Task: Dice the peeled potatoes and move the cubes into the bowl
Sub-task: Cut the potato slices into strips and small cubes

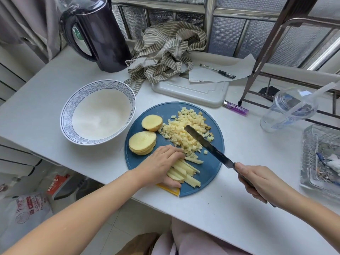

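Note:
A round blue cutting board (211, 173) lies on the white table. On it sit a pile of small potato cubes (185, 131), a stack of potato slices (142, 142), a potato end piece (152, 122) and a bundle of potato sticks (184, 172). My left hand (163, 164) holds the sticks, fingers over them and thumb under. My right hand (261, 183) grips the handle of a knife (207, 146), whose blade is raised over the cube pile. A white bowl with a blue patterned rim (97, 111) stands left of the board.
A dark kettle (99, 34) and a striped cloth (165, 50) stand at the back. A white tray (191, 91) with paper and a pen, a purple lighter (236, 108), a plastic cup (288, 111) and a glass tray (320, 159) lie to the right.

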Demonstrator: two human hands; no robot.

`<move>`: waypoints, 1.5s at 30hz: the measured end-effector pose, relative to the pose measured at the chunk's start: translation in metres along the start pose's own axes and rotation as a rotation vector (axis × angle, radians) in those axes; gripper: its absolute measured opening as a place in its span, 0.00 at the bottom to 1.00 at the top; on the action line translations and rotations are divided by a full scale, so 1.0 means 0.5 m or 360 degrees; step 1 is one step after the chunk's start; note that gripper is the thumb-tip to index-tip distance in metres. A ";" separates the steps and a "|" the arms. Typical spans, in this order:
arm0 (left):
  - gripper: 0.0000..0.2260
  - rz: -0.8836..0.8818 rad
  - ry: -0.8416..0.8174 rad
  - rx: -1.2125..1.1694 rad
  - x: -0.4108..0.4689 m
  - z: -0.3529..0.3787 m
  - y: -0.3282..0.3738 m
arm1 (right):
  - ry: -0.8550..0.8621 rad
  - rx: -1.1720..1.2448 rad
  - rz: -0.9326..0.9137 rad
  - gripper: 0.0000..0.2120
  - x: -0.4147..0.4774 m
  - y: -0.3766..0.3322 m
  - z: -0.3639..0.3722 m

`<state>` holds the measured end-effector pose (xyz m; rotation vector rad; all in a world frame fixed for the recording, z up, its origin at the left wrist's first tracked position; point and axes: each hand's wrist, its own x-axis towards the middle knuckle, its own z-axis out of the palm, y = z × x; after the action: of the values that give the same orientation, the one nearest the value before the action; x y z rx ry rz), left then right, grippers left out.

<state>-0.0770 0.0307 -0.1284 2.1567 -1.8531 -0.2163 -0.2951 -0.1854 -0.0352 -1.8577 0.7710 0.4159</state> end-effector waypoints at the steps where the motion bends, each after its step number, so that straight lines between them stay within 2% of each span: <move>1: 0.37 -0.0040 -0.0013 -0.0036 -0.001 0.002 0.003 | 0.0005 0.0008 -0.0004 0.25 -0.002 0.002 0.000; 11: 0.34 -0.0263 -0.0002 -0.0294 -0.009 0.010 0.019 | -0.0017 0.0087 -0.0031 0.26 -0.021 0.029 0.035; 18: 0.26 -0.0330 0.0165 -0.0502 -0.008 0.035 0.036 | 0.0023 0.0103 0.0017 0.26 -0.038 0.062 0.075; 25: 0.27 -0.0442 0.0218 -0.0446 -0.022 0.051 0.060 | 0.0130 0.0018 -0.0026 0.26 -0.040 0.074 0.099; 32: 0.26 -0.0706 0.0433 -0.0418 -0.029 0.076 0.107 | 0.0181 -0.0110 -0.0052 0.29 -0.041 0.081 0.122; 37: 0.24 -0.0745 0.0490 -0.0432 -0.024 0.080 0.115 | 0.0177 -0.0125 -0.0069 0.28 -0.043 0.082 0.139; 45: 0.25 -0.0510 0.0484 -0.0466 -0.033 0.085 0.110 | 0.0336 -0.0223 -0.0156 0.38 -0.042 0.106 0.158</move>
<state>-0.1440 0.0346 -0.1528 2.1279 -1.2263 -0.1982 -0.3412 -0.1205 -0.0911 -2.0848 0.8045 0.2179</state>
